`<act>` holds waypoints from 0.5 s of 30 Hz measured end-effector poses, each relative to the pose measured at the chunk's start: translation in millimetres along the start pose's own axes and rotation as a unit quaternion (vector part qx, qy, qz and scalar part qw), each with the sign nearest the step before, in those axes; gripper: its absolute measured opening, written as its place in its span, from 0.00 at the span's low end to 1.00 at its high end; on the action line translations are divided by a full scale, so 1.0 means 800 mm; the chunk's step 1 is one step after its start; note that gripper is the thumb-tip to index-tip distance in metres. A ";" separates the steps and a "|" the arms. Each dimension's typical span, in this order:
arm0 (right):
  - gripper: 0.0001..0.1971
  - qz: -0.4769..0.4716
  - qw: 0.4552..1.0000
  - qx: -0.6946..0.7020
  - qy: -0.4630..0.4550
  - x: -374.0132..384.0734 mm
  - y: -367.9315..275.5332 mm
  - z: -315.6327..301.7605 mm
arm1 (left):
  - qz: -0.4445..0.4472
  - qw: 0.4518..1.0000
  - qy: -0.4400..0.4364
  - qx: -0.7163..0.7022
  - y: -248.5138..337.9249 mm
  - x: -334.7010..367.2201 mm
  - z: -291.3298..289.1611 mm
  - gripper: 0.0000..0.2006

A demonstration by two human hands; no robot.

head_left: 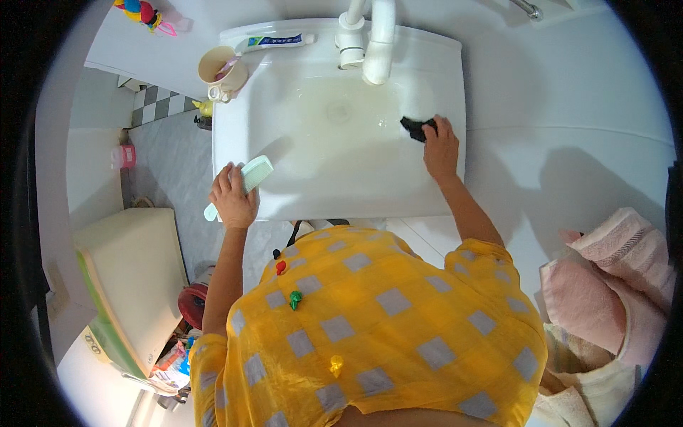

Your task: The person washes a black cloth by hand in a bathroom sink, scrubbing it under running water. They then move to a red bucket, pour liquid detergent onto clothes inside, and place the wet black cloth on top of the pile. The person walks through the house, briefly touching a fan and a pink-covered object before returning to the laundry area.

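My left hand is closed around a pale mint-green brush at the front left corner of the white sink. The brush's wide end points up and right over the basin, and its narrow handle end sticks out below my fingers. At the basin's right side, my right hand grips a small black crumpled piece of cloth, whose exact kind I cannot make out. Slightly cloudy water lies in the basin between my hands.
A white faucet rises at the sink's back. A cream cup and a toothpaste tube rest at the back left. Pinkish towels hang at the right. A cream-and-green cabinet stands at the lower left.
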State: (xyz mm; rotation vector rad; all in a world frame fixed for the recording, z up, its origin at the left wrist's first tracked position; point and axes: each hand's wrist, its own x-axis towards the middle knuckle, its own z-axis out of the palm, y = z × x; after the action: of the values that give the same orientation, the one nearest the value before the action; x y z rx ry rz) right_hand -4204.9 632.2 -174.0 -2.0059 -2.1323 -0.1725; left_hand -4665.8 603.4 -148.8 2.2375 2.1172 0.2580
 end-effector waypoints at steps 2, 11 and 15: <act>0.11 -0.024 0.995 -0.033 -0.089 -0.011 -0.031 -0.015 | -0.006 1.000 -0.007 -0.002 0.000 -0.001 -0.003 0.28; 0.15 0.087 0.985 0.098 -0.115 0.020 -0.141 0.084 | 0.000 1.000 0.004 0.002 -0.005 0.001 0.000 0.30; 0.17 -0.129 0.951 0.118 -0.253 0.023 -0.126 0.099 | -0.012 1.000 -0.017 -0.001 0.000 0.001 -0.003 0.30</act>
State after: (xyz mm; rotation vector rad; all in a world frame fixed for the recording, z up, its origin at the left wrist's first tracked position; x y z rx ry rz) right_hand -4312.1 661.4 -240.7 -1.7599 -2.5614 0.5966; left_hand -4666.2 603.9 -146.6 2.1986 2.1243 0.2196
